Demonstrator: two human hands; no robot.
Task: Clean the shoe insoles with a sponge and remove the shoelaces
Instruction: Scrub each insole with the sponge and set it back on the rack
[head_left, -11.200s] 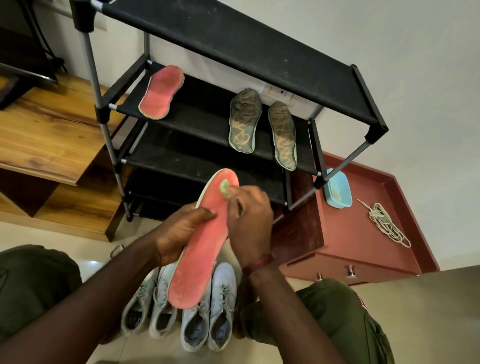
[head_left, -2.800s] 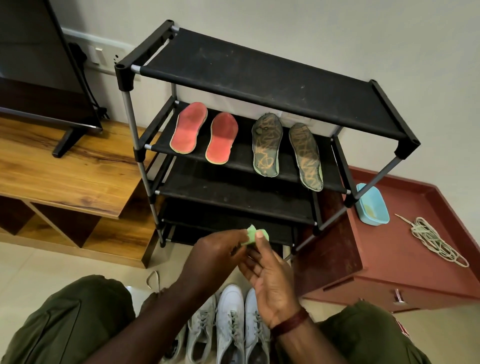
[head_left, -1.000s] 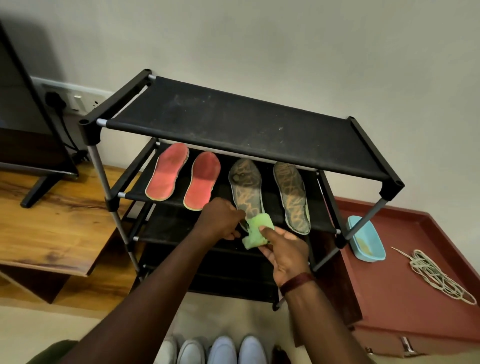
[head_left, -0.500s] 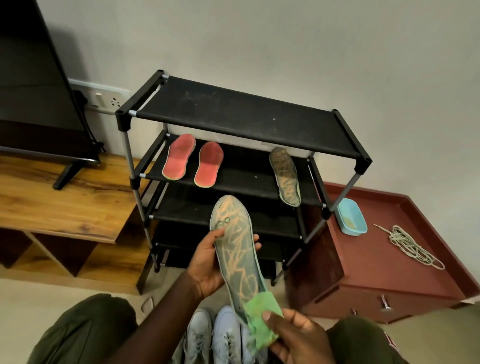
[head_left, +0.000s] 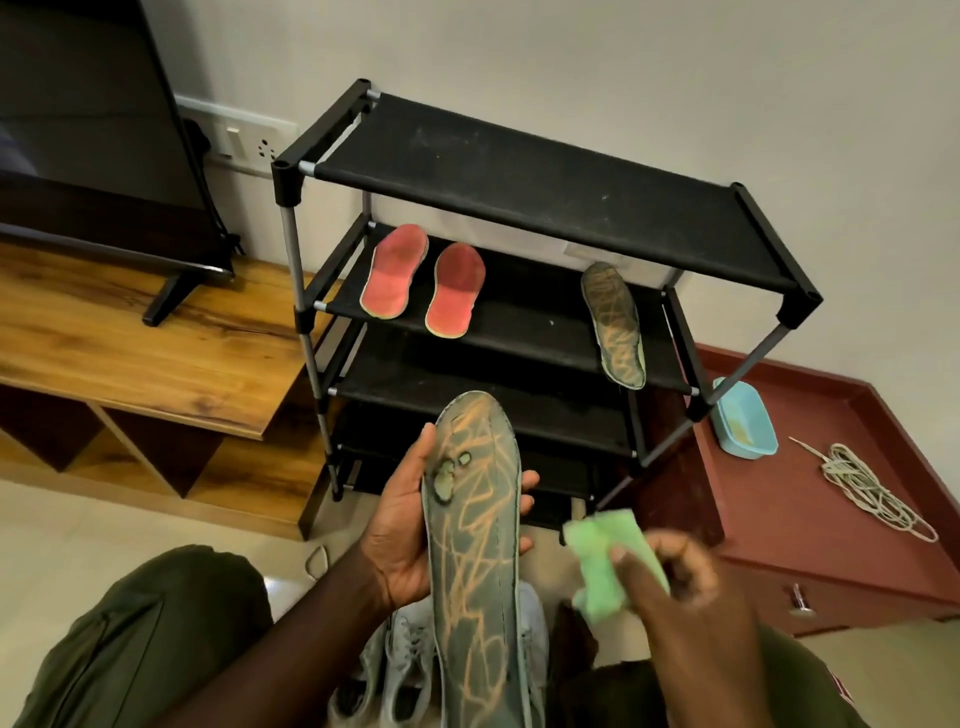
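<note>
Three insoles lie on the rack, a fourth insole is clasped in the left grip, the right grip pinches the sponge beside it, and shoes below look still laced

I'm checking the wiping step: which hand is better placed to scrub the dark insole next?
The right hand: it holds the green sponge beside the dark insole, while the left hand is busy holding that insole face up.

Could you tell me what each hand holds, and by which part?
The left hand holds the dark patterned insole around its forefoot; the right hand pinches the green sponge by its lower right side.
</note>
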